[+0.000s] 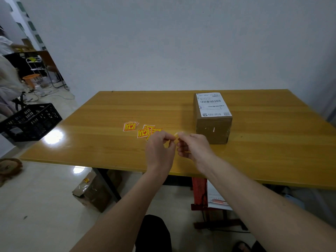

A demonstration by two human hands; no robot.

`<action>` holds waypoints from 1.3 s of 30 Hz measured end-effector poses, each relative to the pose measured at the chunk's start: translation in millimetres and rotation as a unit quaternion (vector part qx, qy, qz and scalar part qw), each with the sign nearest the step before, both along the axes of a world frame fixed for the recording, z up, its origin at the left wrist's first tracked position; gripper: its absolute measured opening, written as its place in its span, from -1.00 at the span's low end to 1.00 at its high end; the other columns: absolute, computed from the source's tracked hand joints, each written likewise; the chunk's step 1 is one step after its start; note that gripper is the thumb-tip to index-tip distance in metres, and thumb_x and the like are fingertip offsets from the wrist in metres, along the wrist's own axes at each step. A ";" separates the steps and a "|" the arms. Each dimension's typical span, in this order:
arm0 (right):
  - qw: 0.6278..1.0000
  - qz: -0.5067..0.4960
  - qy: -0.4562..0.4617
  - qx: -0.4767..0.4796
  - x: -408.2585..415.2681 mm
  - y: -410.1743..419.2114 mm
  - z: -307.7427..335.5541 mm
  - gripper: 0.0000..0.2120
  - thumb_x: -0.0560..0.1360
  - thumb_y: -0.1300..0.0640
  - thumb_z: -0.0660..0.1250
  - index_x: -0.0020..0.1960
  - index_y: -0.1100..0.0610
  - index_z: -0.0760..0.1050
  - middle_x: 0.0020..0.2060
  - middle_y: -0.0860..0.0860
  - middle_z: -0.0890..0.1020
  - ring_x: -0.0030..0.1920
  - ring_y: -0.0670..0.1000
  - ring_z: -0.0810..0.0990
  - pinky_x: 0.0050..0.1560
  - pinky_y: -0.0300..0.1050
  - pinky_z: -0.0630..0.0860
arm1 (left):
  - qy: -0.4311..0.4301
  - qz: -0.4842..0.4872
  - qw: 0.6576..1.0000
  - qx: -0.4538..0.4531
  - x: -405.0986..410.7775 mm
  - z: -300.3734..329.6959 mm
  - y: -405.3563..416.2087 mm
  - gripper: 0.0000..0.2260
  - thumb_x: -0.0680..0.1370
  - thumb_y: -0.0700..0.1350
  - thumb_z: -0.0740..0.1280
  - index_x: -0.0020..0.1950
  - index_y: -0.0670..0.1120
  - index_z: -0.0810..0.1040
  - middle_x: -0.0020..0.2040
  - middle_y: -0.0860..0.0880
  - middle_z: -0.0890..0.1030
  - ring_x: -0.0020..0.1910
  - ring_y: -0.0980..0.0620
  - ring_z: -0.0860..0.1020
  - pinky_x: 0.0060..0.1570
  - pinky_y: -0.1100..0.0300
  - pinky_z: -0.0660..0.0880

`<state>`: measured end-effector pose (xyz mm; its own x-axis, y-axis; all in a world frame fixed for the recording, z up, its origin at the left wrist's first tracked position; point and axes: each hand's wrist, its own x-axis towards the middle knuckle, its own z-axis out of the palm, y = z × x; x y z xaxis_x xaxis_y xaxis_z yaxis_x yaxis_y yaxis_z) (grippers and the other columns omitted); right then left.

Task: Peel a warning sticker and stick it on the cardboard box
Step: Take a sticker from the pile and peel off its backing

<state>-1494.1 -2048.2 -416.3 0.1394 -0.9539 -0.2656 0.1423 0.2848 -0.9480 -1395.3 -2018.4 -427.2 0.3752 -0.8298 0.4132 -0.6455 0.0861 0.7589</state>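
Several yellow-and-red warning stickers point(143, 132) lie loose on the wooden table point(101, 115), with one more pile point(129, 126) to their left. A brown cardboard box point(213, 124) with a white shipping label on top stands to the right. My left hand point(160, 148) and my right hand point(192, 145) meet above the table in front of the box. Their fingertips pinch a small pale sticker point(176, 134) between them. The sticker is blurred and mostly hidden by my fingers.
A black plastic crate point(31, 121) sits off the table's left edge. A taped cardboard box point(91, 190) lies on the floor under the table, beside a red frame point(199, 191). A person and clutter occupy the far left background.
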 end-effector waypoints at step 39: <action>0.999 -0.019 -0.039 -0.005 -9.4 4.5 -1.2 -0.89 0.48 0.24 0.33 -0.21 0.24 0.55 -0.39 0.07 0.54 -0.38 -0.02 0.51 -0.31 -0.17 0.51 | 0.186 -0.089 0.978 0.040 -7.7 10.4 3.7 -0.91 0.47 -0.24 0.40 -0.05 -0.15 0.66 -0.28 0.14 0.62 -0.34 0.41 0.57 -0.34 0.54 0.44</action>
